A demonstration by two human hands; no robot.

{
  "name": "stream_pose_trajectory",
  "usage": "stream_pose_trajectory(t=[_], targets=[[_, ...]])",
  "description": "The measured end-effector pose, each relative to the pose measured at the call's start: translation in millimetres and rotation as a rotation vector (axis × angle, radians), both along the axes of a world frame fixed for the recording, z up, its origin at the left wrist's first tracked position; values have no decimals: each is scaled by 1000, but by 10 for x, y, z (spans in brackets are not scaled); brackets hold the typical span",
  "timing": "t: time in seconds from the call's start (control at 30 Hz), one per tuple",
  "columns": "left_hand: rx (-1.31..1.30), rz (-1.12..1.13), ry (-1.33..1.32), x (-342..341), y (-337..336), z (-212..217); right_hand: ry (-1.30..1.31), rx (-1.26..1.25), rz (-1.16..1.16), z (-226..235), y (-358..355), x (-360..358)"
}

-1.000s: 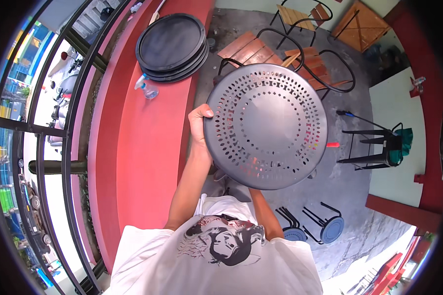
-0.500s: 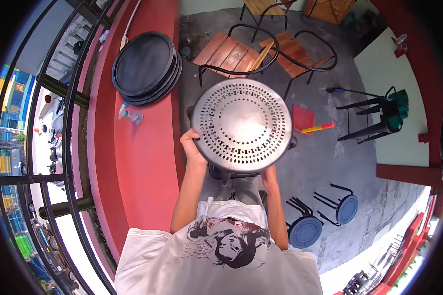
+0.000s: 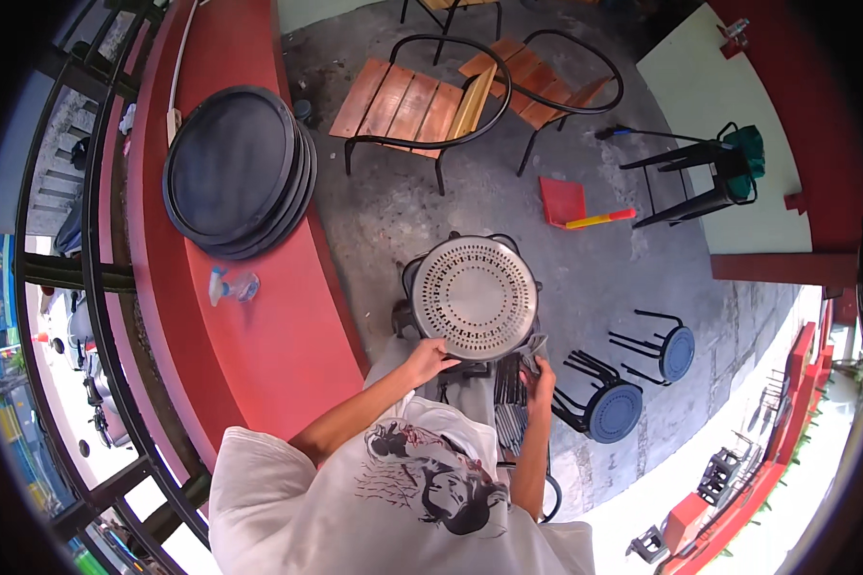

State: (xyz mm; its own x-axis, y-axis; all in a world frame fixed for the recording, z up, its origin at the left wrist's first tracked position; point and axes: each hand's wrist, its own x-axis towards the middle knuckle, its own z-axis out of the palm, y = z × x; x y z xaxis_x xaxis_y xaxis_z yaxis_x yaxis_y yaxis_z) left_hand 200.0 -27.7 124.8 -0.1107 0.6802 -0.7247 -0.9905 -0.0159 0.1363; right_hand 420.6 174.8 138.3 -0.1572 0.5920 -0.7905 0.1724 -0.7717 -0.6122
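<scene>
A round stool with a perforated metal seat (image 3: 476,298) and dark legs stands in front of me, above the grey floor. At the near left of its rim is my left hand (image 3: 431,361), with thumb and fingers closed at the edge. My right hand (image 3: 540,380) is closed around a crumpled grey cloth (image 3: 533,351) beside the near right of the seat. What lies under the seat is mostly hidden.
A red ledge (image 3: 259,335) on the left carries stacked black round tops (image 3: 232,168) and a spray bottle (image 3: 234,286). Wooden-slat chairs (image 3: 403,101) stand ahead. Rightward are a red dustpan (image 3: 562,201), a black stool with green cloth (image 3: 705,172) and overturned blue-seated stools (image 3: 615,413).
The metal-seated stool has gone down and away from me. My left hand has shifted to the near rim, and the grey cloth now shows in my right hand. The view has turned.
</scene>
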Motion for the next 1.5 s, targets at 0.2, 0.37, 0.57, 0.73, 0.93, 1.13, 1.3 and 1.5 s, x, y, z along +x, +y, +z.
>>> stream_pose_trajectory(t=[0.2,0.37,0.57,0.73,0.93,1.13,1.3,1.5], targets=[[-37,-270,157,-94,-51,-368,-64,16,-281,165,-557,183],[-196,-322,12,-235,-206,-491,-72,205,-313,586,-649,-15],[-320,-902,181,-313,-290,-271,343,317,-148,978,-526,-297],[-152,-661,763,-174,105,803,549,258,139,1358,-470,-621],[13,-567,946,-359,533,1225,623,195,378,1338,-438,-843],[-192,-301,1456,-212,513,1320,378,413,592,988,-437,-986],[-156,-212,1554,-236,792,1426,454,418,302,1055,-542,-1122],[120,-397,1552,-680,1035,1486,278,662,339,1084,-405,-1150]])
